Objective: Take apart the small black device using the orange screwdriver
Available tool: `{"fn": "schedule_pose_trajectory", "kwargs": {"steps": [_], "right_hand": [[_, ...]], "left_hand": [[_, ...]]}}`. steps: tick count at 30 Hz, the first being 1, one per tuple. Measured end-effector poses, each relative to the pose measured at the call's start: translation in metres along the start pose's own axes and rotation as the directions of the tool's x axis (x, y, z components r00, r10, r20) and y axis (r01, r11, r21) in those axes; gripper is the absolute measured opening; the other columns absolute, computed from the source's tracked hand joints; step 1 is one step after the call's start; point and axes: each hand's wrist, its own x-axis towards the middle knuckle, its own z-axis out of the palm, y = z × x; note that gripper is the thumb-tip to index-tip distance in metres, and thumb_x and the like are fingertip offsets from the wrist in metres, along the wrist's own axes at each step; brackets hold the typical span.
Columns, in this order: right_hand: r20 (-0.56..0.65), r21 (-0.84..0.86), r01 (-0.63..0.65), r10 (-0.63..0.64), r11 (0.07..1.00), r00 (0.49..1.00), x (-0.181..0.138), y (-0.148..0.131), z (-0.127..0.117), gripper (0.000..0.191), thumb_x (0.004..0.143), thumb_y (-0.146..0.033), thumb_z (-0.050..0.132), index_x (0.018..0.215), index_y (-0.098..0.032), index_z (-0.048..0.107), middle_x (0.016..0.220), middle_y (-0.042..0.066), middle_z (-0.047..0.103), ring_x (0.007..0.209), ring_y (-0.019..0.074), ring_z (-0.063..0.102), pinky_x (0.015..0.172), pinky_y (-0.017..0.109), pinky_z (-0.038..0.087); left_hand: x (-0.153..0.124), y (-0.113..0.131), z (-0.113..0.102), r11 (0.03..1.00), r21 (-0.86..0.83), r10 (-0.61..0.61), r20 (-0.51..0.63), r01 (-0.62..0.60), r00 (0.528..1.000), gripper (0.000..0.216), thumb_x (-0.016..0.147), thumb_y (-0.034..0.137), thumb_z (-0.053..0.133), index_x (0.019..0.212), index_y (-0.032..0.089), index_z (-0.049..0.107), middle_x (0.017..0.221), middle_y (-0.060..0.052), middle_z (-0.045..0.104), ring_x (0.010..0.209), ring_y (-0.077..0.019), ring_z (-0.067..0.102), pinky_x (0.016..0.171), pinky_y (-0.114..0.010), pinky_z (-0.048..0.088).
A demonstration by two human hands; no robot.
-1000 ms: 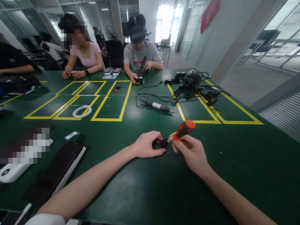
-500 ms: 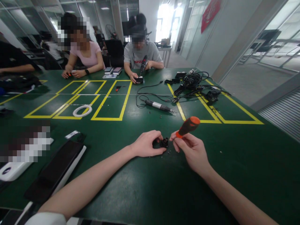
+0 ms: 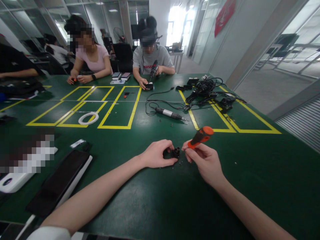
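Observation:
My left hand (image 3: 159,154) rests on the green table with its thumb and fingers curled round a small black round part (image 3: 175,153). A short tube-like piece stands up from the top of this part. To its right, my right hand (image 3: 203,159) is closed on a screwdriver (image 3: 202,136) with an orange and black handle. The handle leans up and to the right, and the shaft is mostly hidden by my fingers. Tiny loose bits, perhaps screws, lie on the table between and just below my hands.
An electric screwdriver (image 3: 170,113) with a cord lies beyond my hands. Tangled black cables (image 3: 203,89) are at the back right. A white ring (image 3: 88,118) sits by the yellow tape. A phone on a white block (image 3: 60,181) is at left. Two co-workers (image 3: 152,60) sit opposite.
Both hands keep nearly the same place. The screwdriver handle has dipped very slightly. The phone's screen looks a little different in brightness.

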Motion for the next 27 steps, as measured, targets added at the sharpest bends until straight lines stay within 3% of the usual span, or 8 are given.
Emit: {"fn": "schedule_pose_trajectory", "kwargs": {"steps": [6,13,17,21,27], "right_hand": [[0.009,0.139,-0.001,0.000,0.990,1.000,0.0000,0.0003,0.0036,0.034,0.086,-0.054,0.078,0.093,-0.022,0.068,0.073,0.002,0.071,0.051,0.0135,0.058,0.050,0.029,0.051],[0.002,0.008,0.021,-0.021,1.000,1.000,-0.0002,0.0002,-0.0003,0.038,0.081,-0.054,0.081,0.072,-0.020,0.067,0.077,0.006,0.072,0.053,0.0138,0.056,0.051,0.029,0.052],[0.016,0.019,0.004,-0.005,1.000,1.000,0.0005,0.0010,-0.0007,0.036,0.087,-0.055,0.076,0.083,-0.020,0.072,0.068,0.004,0.069,0.050,0.0141,0.056,0.050,0.030,0.051],[0.003,0.130,-0.001,0.001,0.992,1.000,0.0004,0.0019,0.0019,0.034,0.086,-0.053,0.078,0.095,-0.022,0.069,0.073,0.003,0.074,0.052,0.0145,0.060,0.052,0.030,0.053],[-0.041,0.035,-0.004,0.005,0.999,0.999,0.0008,0.0011,-0.0013,0.029,0.083,-0.042,0.082,0.074,-0.021,0.065,0.076,0.004,0.073,0.053,0.0129,0.057,0.053,0.029,0.053]], "left_hand": [[0.0003,0.0018,-0.0009,1.000,-0.001,-0.002,0.006,0.002,1.000,0.027,0.081,0.041,0.074,0.091,0.021,0.059,0.092,-0.001,0.068,0.079,-0.0155,0.061,0.071,-0.027,0.047],[0.0007,0.0014,-0.0003,1.000,0.010,-0.011,0.006,0.011,1.000,0.026,0.081,0.040,0.074,0.092,0.021,0.060,0.092,-0.001,0.068,0.079,-0.0157,0.061,0.072,-0.028,0.048],[0.0006,0.0011,-0.0003,1.000,0.000,-0.003,0.001,0.003,1.000,0.027,0.081,0.041,0.074,0.091,0.021,0.059,0.092,-0.001,0.068,0.080,-0.0157,0.060,0.072,-0.028,0.047],[0.0004,0.0005,-0.0003,1.000,-0.006,0.004,0.001,-0.004,1.000,0.027,0.081,0.041,0.074,0.091,0.021,0.059,0.090,-0.001,0.067,0.078,-0.0153,0.060,0.070,-0.027,0.047],[0.0007,0.0008,-0.0004,1.000,0.017,-0.011,0.014,0.011,1.000,0.027,0.081,0.041,0.074,0.093,0.021,0.060,0.092,-0.001,0.068,0.079,-0.0159,0.061,0.072,-0.028,0.048]]}}
